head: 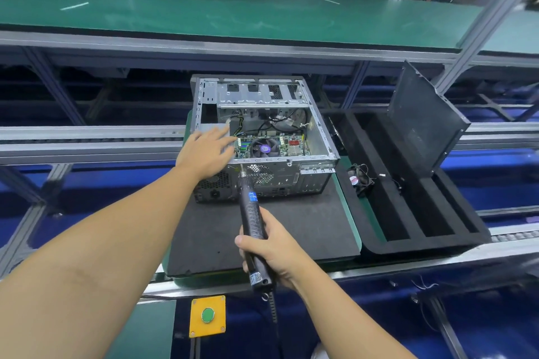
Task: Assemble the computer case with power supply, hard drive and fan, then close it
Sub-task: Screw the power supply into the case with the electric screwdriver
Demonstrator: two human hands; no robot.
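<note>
- Conveyor line [87, 137], grey metal rails, carrying green pallet [346, 194].
- Black mat [262, 230] flat on pallet, covering most of it.
- Open computer case [280, 181] standing on mat's far half.
- Black foam tray [414, 213] just right of pallet.

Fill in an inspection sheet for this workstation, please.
Surface: black mat under the computer case.
Job's things: computer case open; power supply in its corner; fan and tilted side panel in the foam tray.
Clutter: nothing seen.
Grippers: left hand flat on power supply; right hand grips electric screwdriver, tip at case's rear.
Cables: wires inside case; screwdriver cord hanging.
Surroundings: green conveyor behind; green button in front.
</note>
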